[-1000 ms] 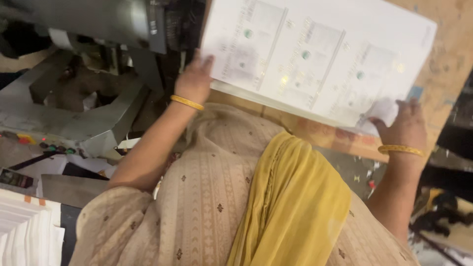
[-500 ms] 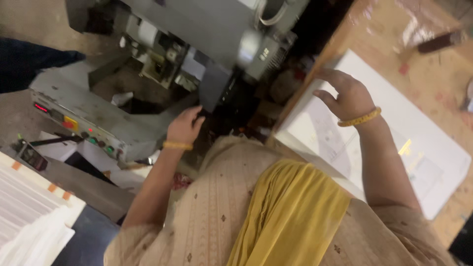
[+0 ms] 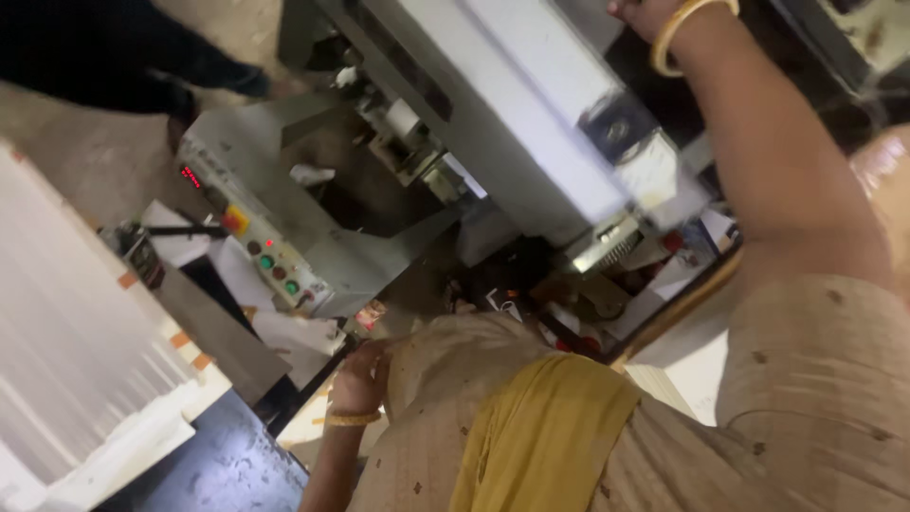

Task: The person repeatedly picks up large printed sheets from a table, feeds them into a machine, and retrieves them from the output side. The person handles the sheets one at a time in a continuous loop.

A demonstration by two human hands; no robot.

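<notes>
Grey cutting machine (image 3: pixel 531 142) under the raised right hand (image 3: pixel 637 9), dead ahead.

Right fingers cropped at frame top, grip impossible to tell. Left hand (image 3: pixel 358 377) curled loosely by the beige tunic (image 3: pixel 445 417), holding nothing. Judged risk: sleeve or bangle (image 3: pixel 678 33) snagging near moving parts beneath the fingers.

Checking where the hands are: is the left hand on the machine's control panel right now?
No, the left hand is drawn in by the person's chest, apart from the control panel with its coloured buttons.
</notes>
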